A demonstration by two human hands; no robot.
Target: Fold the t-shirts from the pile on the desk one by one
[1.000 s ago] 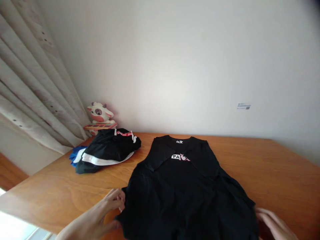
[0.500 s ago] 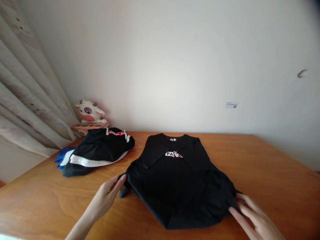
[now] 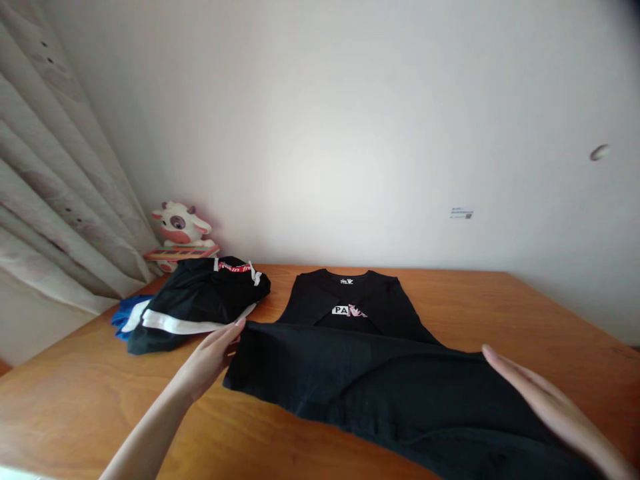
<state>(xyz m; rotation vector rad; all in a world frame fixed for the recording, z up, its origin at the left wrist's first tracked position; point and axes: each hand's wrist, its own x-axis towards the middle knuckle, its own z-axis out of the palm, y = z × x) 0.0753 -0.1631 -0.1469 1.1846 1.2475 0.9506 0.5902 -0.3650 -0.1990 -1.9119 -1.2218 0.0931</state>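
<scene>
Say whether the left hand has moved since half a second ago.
Yes: the left hand has moved up in the view, closer to the cow toy by the wall.

Def looks like sb's home tbh, tho can't tell which rm. There's a pale patterned curtain on the left, a whitish wall, a big wooden table, and a cartoon cow toy w/ a lil keyboard at the back. Plus ordinary clothes: a heap on the table & a black shirt w/ a chest print.
</scene>
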